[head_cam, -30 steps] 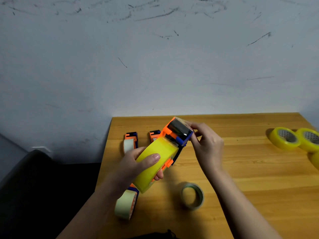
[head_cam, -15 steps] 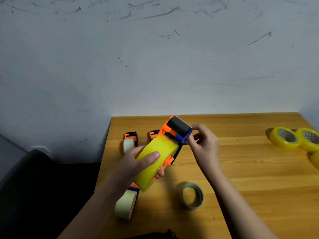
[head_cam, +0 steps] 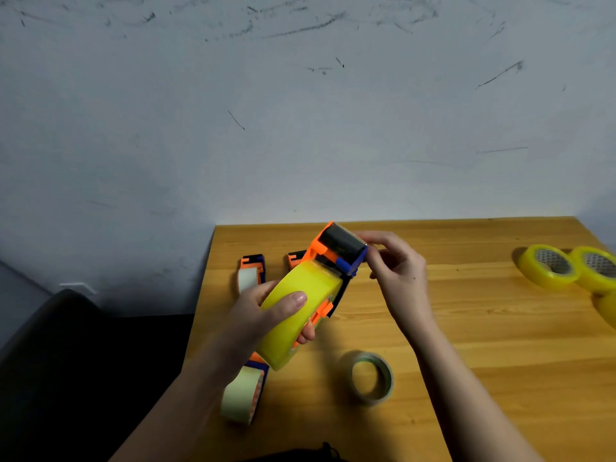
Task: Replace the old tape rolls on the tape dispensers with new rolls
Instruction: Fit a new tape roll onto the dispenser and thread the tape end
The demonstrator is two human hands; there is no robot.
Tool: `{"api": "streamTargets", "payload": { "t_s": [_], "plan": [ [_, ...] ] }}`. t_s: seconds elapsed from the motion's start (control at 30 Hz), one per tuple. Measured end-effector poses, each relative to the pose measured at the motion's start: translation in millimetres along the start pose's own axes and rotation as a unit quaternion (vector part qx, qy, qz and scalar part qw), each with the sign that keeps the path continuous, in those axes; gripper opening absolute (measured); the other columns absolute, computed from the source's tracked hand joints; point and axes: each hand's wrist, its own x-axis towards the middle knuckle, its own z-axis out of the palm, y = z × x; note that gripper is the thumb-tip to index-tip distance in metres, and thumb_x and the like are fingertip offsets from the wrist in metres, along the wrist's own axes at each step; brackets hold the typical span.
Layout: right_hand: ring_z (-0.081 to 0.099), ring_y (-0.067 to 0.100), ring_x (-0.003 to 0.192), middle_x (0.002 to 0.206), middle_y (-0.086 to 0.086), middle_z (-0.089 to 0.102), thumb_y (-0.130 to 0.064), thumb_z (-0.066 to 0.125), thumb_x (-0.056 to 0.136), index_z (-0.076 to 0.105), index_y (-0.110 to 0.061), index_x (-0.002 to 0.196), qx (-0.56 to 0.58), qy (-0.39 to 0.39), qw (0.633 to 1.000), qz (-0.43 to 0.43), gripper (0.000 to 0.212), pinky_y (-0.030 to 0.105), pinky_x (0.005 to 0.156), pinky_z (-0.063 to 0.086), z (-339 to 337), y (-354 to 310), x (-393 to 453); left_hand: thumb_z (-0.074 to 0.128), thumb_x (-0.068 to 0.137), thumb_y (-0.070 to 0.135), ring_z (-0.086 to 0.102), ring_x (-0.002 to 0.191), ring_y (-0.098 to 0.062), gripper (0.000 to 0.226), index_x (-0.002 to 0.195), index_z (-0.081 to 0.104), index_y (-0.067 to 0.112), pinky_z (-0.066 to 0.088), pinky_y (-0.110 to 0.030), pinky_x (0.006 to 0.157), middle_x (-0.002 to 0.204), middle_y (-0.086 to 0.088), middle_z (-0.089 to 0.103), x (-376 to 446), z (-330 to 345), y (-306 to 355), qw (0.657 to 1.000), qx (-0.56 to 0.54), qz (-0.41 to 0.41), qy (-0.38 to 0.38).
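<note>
First dispenser loaded, tape end being threaded at the roller — we judge the job barely a quarter done.

On the long wooden table [head_cam: 466, 345] we count four orange-and-blue plastic tape dispensers: one [head_cam: 336, 258] raised mid-table wearing a fresh bright yellow tape roll [head_cam: 300, 315], our left hand [head_cam: 263, 315] wrapped round that roll, our right hand [head_cam: 396, 268] pinching at the black roller, the tape end itself too small to tell. Three dispensers wait with pale rolls: at eleven o'clock [head_cam: 250, 273], twelve [head_cam: 296, 259], seven [head_cam: 245, 393]. At three o'clock, three spare yellow rolls [head_cam: 548, 266]. At five, one spent thin ring [head_cam: 372, 378].
</note>
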Motion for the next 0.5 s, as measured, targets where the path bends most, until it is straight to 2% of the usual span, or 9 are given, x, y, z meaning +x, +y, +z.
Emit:
{"api": "streamTargets", "payload": {
  "t_s": [0.07, 0.2, 0.27, 0.4, 0.5],
  "plan": [
    [0.064, 0.001, 0.072, 0.095, -0.004, 0.073, 0.000, 0.057, 0.092, 0.072, -0.016, 0.095, 0.007, 0.010, 1.000, 0.015, 0.022, 0.014, 0.062, 0.044, 1.7, 0.4, 0.7, 0.066, 0.056, 0.049, 0.068, 0.062, -0.017, 0.057, 0.094, 0.062, 0.007, 0.054, -0.022, 0.057, 0.070, -0.011, 0.072, -1.1, 0.2, 0.4, 1.000, 0.003, 0.004, -0.004],
    [0.066, 0.006, 0.068, 0.087, -0.007, 0.074, -0.007, 0.061, 0.091, 0.073, -0.017, 0.098, 0.025, 0.008, 0.999, 0.045, 0.017, 0.014, 0.057, 0.043, 1.9, 0.5, 3.1, 0.066, 0.066, 0.035, 0.068, 0.060, -0.015, 0.038, 0.092, 0.062, 0.007, 0.053, -0.021, 0.054, 0.068, -0.009, 0.072, -1.6, 0.7, 0.8, 1.000, 0.003, 0.004, -0.005],
    [0.064, 0.004, 0.065, 0.083, -0.009, 0.073, -0.008, 0.064, 0.089, 0.073, -0.018, 0.100, 0.032, -0.006, 0.998, 0.047, 0.018, 0.014, 0.057, 0.043, 0.7, 1.4, 2.7, 0.069, 0.060, 0.042, 0.068, 0.062, -0.016, 0.048, 0.093, 0.063, 0.008, 0.054, -0.022, 0.055, 0.070, -0.010, 0.072, -2.0, 0.5, 0.1, 1.000, 0.002, 0.005, 0.000],
    [0.055, 0.005, 0.061, 0.092, -0.006, 0.073, -0.014, 0.070, 0.080, 0.071, -0.020, 0.106, 0.069, -0.027, 0.997, 0.034, 0.027, 0.017, 0.059, 0.044, -2.1, 4.3, 0.9, 0.067, 0.052, 0.051, 0.069, 0.068, -0.022, 0.064, 0.100, 0.063, 0.009, 0.057, -0.026, 0.059, 0.081, -0.017, 0.072, -2.5, -2.0, -1.4, 1.000, -0.004, 0.001, 0.001],
    [0.059, 0.001, 0.059, 0.086, -0.015, 0.073, -0.002, 0.069, 0.083, 0.070, -0.026, 0.100, 0.050, 0.018, 0.998, 0.022, 0.030, 0.016, 0.059, 0.045, 0.5, 4.6, 1.7, 0.067, 0.053, 0.051, 0.069, 0.068, -0.022, 0.063, 0.100, 0.063, 0.009, 0.056, -0.026, 0.059, 0.081, -0.016, 0.073, -1.9, -1.4, -1.2, 1.000, -0.001, 0.006, -0.004]
  ]
}}
